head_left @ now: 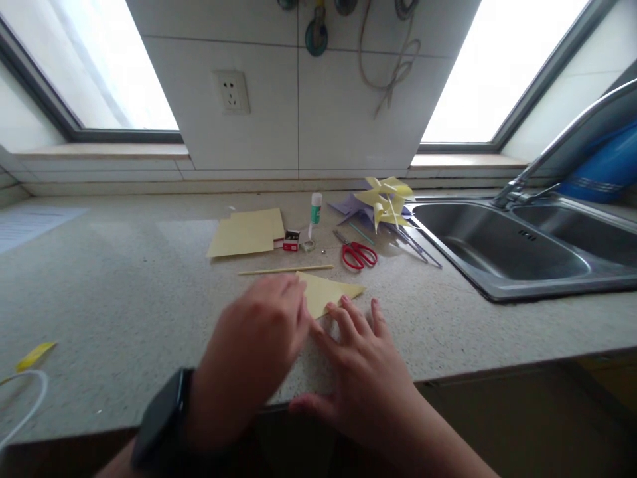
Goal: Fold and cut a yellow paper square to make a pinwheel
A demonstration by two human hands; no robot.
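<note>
A folded piece of pale yellow paper [326,292] lies on the counter and tapers to a point at its right end. My left hand [261,332], with a dark watch at the wrist, is closed, its curled fingers against the paper's left edge; some blur and the hand itself hide the fingertips. Flat and spread, my right hand [355,352] rests its fingertips on the paper's lower edge. Just beyond the paper is a thin wooden stick [286,270]. Red-handled scissors [355,252] lie to the right, behind the paper.
Yellow sheets [243,234], a small red box [291,240], a clear tape roll [308,245] and an upright glue stick [316,209] stand farther back. Yellow and purple paper pinwheels [385,201] lie beside the steel sink [488,289]. A yellow-tagged white cord [42,392] is at left.
</note>
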